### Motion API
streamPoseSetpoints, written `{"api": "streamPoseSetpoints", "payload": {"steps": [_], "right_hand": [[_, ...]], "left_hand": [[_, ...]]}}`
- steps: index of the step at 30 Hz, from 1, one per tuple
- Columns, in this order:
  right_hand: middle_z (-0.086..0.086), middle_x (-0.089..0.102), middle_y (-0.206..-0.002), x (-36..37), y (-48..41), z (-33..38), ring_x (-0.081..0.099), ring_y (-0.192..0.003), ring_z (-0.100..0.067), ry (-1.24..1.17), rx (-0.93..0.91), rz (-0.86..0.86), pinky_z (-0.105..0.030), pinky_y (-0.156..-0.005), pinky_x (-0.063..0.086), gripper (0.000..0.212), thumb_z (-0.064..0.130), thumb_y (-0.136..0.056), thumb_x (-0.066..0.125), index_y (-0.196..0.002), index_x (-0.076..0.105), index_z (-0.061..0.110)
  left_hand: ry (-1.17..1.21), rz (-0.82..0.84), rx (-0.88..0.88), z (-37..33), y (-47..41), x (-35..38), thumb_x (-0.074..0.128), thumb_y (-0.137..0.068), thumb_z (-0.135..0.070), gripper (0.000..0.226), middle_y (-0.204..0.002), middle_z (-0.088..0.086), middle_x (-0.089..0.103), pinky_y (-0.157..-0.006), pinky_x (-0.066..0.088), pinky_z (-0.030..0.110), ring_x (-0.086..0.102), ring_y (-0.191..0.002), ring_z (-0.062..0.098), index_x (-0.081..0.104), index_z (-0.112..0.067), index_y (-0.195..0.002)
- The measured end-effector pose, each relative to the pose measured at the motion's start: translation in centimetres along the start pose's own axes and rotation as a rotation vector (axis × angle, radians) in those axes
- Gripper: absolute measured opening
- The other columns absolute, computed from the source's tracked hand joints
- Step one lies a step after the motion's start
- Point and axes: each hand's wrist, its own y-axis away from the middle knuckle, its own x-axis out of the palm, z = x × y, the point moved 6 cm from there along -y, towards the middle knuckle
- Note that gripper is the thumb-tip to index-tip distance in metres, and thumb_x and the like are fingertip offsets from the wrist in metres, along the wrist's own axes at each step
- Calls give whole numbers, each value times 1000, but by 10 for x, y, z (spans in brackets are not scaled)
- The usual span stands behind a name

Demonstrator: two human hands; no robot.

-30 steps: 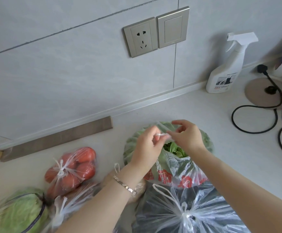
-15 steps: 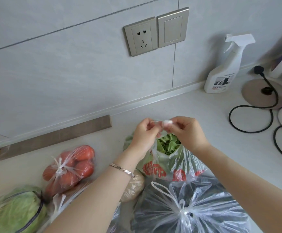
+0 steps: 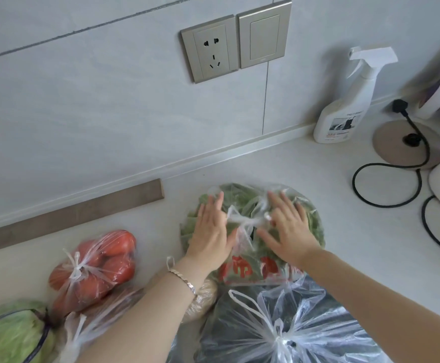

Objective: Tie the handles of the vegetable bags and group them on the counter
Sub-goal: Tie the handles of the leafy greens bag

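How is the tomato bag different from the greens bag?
The tomato bag holds red tomatoes; the greens bag holds green leaves. The tomato bag is plain; the greens bag has red print. The tomato bag lies untouched; the left hand and right hand press the greens bag. Both look tied.

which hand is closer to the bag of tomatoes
Left. The left hand lies flat on the greens bag, on the side toward the tomato bag; the right hand presses the same bag further right, away from the tomatoes.
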Motion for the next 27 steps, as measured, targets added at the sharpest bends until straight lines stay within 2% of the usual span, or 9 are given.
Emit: {"api": "streamPoseSetpoints", "payload": {"steps": [4,9,11,14,16,18,21,24,27], "right_hand": [[3,-9,-156,26,-11,-10,-25,-134,-21,247,-30,130,-45,-109,-14,112,70,-57,-37,-111,48,19],[2,6,-157,35,-14,-12,-22,-135,-19,307,-29,234,-46,-109,-13,115,65,-58,-38,-120,46,18],[2,12,-156,32,-13,-10,-15,-141,-19,240,-49,222,-45,-112,-12,93,66,-74,-18,-118,48,17],[1,40,-144,7,-12,-15,34,-135,-20,-254,128,111,-47,-115,20,43,45,-92,30,-93,60,14],[-12,64,-115,-22,-8,-21,61,-93,-32,-740,302,-31,-49,-90,47,33,35,-90,42,-94,66,12],[-20,70,-98,-53,-8,-18,64,-89,-39,-1115,283,-71,-50,-89,49,29,28,-87,52,-87,69,6],[-7,72,-81,-84,-13,10,67,-91,-26,-1611,72,51,-36,-91,51,29,34,-78,54,-68,67,10],[4,53,-57,-74,-20,20,62,-65,-16,-1920,159,72,-34,-85,53,24,25,-81,45,-83,66,15],[8,30,-46,-47,-20,-3,34,-40,-6,-1920,438,-55,-19,-51,48,17,14,-91,42,-93,57,6]], "left_hand": [[-200,172,22,4,-7,26,35,-93,-6,77,-144,4,-34,-118,-5,45,-26,-139,26,-35,-10,-125],[-221,225,-16,12,-12,44,31,-97,-16,71,-150,2,-29,-118,-3,46,-27,-139,23,-28,-8,-136],[-192,229,-12,14,-13,43,29,-98,-22,68,-155,4,-17,-119,-1,45,-22,-141,21,-23,-9,-139],[234,54,-120,14,-13,16,33,-97,-33,55,-145,11,37,-119,13,41,14,-144,20,18,-8,-144],[549,-162,-339,25,-11,-14,39,-96,-31,41,-119,7,58,-105,38,36,49,-123,24,48,-4,-125],[1058,-298,-568,34,-9,-35,48,-93,-23,23,-95,9,64,-89,46,38,61,-97,30,62,-4,-97],[1877,-219,-487,10,-21,-56,42,-94,-22,25,-68,2,56,-87,50,36,61,-72,17,50,-11,-72],[2007,-198,-370,-10,-30,-63,38,-95,-22,26,-60,-5,47,-73,51,26,46,-52,7,55,-11,-79],[1803,-248,-513,6,-32,-44,41,-95,-9,21,-53,-5,47,-41,34,15,34,-39,3,58,-4,-84]]}}
